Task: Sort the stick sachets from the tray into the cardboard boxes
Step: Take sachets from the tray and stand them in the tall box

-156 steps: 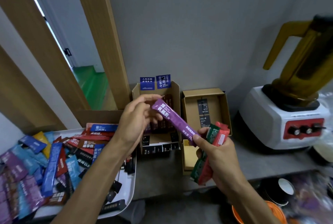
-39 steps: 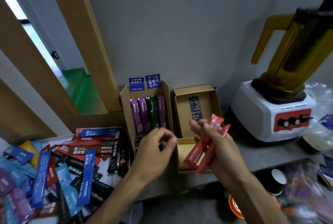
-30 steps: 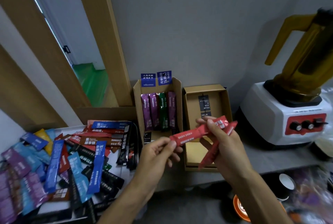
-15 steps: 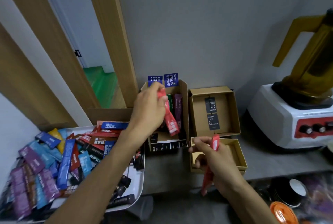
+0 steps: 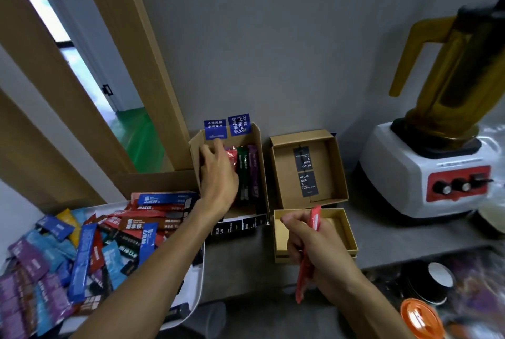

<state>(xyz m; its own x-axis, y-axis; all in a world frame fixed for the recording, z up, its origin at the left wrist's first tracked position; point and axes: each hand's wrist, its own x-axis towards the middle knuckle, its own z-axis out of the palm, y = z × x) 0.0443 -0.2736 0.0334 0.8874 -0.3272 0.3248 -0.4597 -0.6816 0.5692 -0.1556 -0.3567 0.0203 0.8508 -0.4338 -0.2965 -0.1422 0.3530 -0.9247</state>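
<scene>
My left hand (image 5: pixel 217 172) reaches into the tall open cardboard box (image 5: pixel 261 147) at the wall and presses a red stick sachet (image 5: pixel 231 155) in beside a green sachet (image 5: pixel 242 169) and a purple sachet (image 5: pixel 253 166). My right hand (image 5: pixel 308 243) holds another red sachet (image 5: pixel 314 220) upright over the small low cardboard box (image 5: pixel 347 232). A white tray (image 5: pixel 198 284) at the left is piled with several blue, red, purple and black sachets (image 5: pixel 87 251).
A second open cardboard box (image 5: pixel 337 164) with black labels lies right of the tall one. A white and red blender (image 5: pixel 437 174) with an amber jug stands at the right. Cups (image 5: pixel 437 278) and an orange lid (image 5: pixel 420 319) sit below the counter edge.
My left hand took one red sachet from my right hand, carried it up and left, and has now lowered it into the tall box. My right hand stays over the small box.
</scene>
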